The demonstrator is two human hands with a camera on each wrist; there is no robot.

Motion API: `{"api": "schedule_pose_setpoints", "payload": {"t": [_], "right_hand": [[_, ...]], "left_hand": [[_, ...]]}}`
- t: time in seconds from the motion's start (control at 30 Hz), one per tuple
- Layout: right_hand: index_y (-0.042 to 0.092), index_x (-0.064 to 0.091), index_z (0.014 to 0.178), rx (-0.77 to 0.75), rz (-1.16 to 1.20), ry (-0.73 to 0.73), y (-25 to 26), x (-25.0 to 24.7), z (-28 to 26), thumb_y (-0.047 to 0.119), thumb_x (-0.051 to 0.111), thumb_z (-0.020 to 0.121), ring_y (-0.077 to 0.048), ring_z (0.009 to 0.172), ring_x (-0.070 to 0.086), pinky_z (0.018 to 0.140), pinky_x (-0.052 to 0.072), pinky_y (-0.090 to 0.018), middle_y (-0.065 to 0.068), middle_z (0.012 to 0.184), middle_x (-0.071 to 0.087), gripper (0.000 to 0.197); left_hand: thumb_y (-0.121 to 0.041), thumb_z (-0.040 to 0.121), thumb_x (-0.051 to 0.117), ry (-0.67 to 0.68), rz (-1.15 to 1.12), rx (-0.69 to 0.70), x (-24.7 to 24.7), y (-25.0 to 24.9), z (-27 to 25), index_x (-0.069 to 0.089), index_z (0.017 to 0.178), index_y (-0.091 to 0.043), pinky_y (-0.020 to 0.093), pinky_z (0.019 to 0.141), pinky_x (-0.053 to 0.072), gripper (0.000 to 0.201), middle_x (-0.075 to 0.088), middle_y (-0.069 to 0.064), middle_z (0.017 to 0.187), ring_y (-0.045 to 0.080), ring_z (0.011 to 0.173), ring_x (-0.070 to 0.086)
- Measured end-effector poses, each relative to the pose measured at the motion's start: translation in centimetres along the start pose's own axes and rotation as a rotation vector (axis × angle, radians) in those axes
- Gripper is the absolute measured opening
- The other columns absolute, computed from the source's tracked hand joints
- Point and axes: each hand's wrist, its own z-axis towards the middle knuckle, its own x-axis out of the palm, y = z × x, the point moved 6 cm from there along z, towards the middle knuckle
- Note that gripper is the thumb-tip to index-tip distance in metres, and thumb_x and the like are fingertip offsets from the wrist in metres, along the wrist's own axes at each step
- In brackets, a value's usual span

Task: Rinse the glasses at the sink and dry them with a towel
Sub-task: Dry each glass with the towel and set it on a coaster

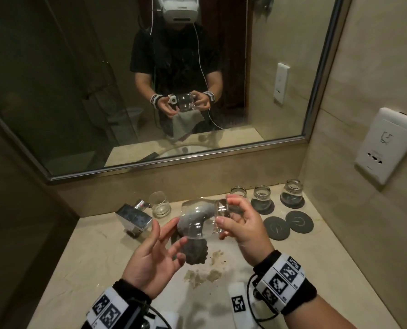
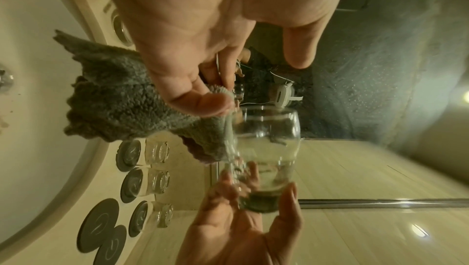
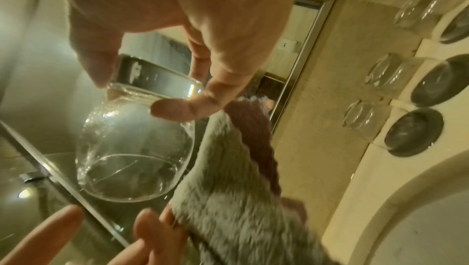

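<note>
A clear stemless glass [image 1: 198, 224] lies sideways in the air above the sink basin [image 1: 223, 264]. My right hand [image 1: 223, 216] grips its thick base between thumb and fingers. A grey towel [image 1: 195, 254] lies against the outside of the glass and hangs below it. My left hand [image 1: 171, 236] is at the rim end, palm up, and its fingers pinch the towel's edge. In the left wrist view the left hand's fingers [image 2: 203, 104] curl onto the towel [image 2: 121, 104] beside the glass [image 2: 266, 138]. The right wrist view shows the glass [image 3: 132, 149] empty inside, the towel [image 3: 228, 189] next to it.
A chrome faucet [image 1: 133, 219] stands at the left with another glass [image 1: 159, 205] beside it. Three glasses [image 1: 261, 195] sit on dark coasters along the back wall, and two bare coasters [image 1: 276, 227] lie in front. A mirror [image 1: 55, 91] is behind, a wall socket [image 1: 387, 143] at the right.
</note>
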Motion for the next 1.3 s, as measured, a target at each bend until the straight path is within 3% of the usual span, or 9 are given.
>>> {"api": "schedule_pose_setpoints", "payload": {"t": [0.07, 0.17, 0.2, 0.3, 0.47, 0.77, 1.03, 1.2, 1.3], "right_hand": [[0.012, 0.056, 0.109, 0.014, -0.028, -0.046, 0.9, -1.5, 0.4, 0.023, 0.082, 0.064, -0.017, 0.079, 0.066, 0.057, 0.053, -0.029, -0.016, 0.117, 0.058, 0.053], [0.016, 0.056, 0.105, 0.023, -0.233, -0.156, 2.2, -5.0, 1.7, 0.022, 0.080, 0.069, -0.016, 0.076, 0.067, 0.060, 0.053, -0.026, -0.009, 0.100, 0.067, 0.043], [0.018, 0.056, 0.103, 0.023, -0.362, -0.200, 2.5, -6.4, 2.3, 0.023, 0.081, 0.069, -0.015, 0.078, 0.066, 0.061, 0.054, -0.026, -0.005, 0.098, 0.067, 0.042], [0.015, 0.058, 0.111, 0.078, -0.768, -0.303, 2.4, -10.7, 4.4, 0.029, 0.084, 0.069, -0.016, 0.090, 0.062, 0.073, 0.052, -0.027, 0.002, 0.102, 0.064, 0.051], [0.010, 0.056, 0.124, 0.194, -1.199, -0.367, 0.5, -16.1, 6.7, 0.036, 0.083, 0.068, -0.027, 0.107, 0.060, 0.091, 0.050, -0.036, -0.009, 0.119, 0.065, 0.066], [0.014, 0.056, 0.111, 0.411, -1.409, -0.278, -4.1, -19.1, 8.1, 0.038, 0.080, 0.065, -0.028, 0.086, 0.059, 0.074, 0.047, -0.032, -0.008, 0.101, 0.063, 0.058], [0.012, 0.054, 0.116, 0.489, -1.452, -0.254, -5.9, -19.0, 8.5, 0.035, 0.077, 0.071, -0.031, 0.102, 0.062, 0.084, 0.051, -0.037, -0.012, 0.116, 0.064, 0.055], [0.014, 0.053, 0.117, 0.506, -1.531, -0.207, -6.1, -18.6, 8.6, 0.039, 0.071, 0.076, -0.029, 0.104, 0.060, 0.074, 0.044, -0.032, -0.009, 0.118, 0.062, 0.051], [0.015, 0.045, 0.127, 0.547, -1.616, -0.184, -5.8, -18.0, 8.9, 0.050, 0.072, 0.073, -0.032, 0.123, 0.045, 0.090, 0.045, -0.042, -0.012, 0.134, 0.047, 0.070]], "left_hand": [[-0.055, 0.073, 0.067, -0.038, -0.013, 0.000, -0.1, -0.2, 0.4, 0.059, 0.128, -0.007, 0.025, 0.055, 0.047, 0.073, 0.058, 0.004, 0.133, 0.021, 0.089, 0.053], [-0.056, 0.055, 0.085, -0.041, 0.005, 0.013, 0.2, -0.6, 0.9, 0.060, 0.128, -0.007, 0.025, 0.054, 0.049, 0.092, 0.063, 0.003, 0.121, 0.021, 0.088, 0.055], [-0.057, 0.061, 0.081, -0.046, 0.002, 0.014, 0.1, -0.7, 1.1, 0.058, 0.130, -0.008, 0.025, 0.056, 0.049, 0.087, 0.063, 0.002, 0.120, 0.020, 0.088, 0.055], [-0.051, 0.081, 0.053, -0.056, -0.014, 0.024, 0.1, -1.0, 1.4, 0.054, 0.134, -0.008, 0.024, 0.057, 0.048, 0.068, 0.056, 0.003, 0.129, 0.019, 0.088, 0.053], [-0.051, 0.083, 0.051, -0.065, -0.014, 0.025, 0.1, -1.1, 2.1, 0.053, 0.133, -0.007, 0.025, 0.054, 0.049, 0.067, 0.052, 0.005, 0.135, 0.020, 0.088, 0.053], [-0.051, 0.084, 0.052, -0.077, -0.013, 0.024, -0.2, -1.0, 3.2, 0.052, 0.133, -0.006, 0.024, 0.054, 0.048, 0.066, 0.053, 0.004, 0.135, 0.019, 0.084, 0.056], [-0.052, 0.087, 0.050, -0.098, 0.005, 0.002, -0.4, -1.0, 3.8, 0.055, 0.130, -0.005, 0.025, 0.054, 0.049, 0.064, 0.055, 0.006, 0.133, 0.020, 0.084, 0.057], [-0.052, 0.087, 0.049, -0.107, -0.005, -0.018, -0.4, -0.8, 3.9, 0.055, 0.130, -0.004, 0.025, 0.053, 0.048, 0.064, 0.058, 0.006, 0.127, 0.020, 0.083, 0.058], [-0.052, 0.087, 0.049, -0.105, -0.011, -0.024, -0.4, -0.8, 3.9, 0.055, 0.131, -0.004, 0.025, 0.052, 0.048, 0.065, 0.057, 0.007, 0.127, 0.020, 0.082, 0.058]]}}
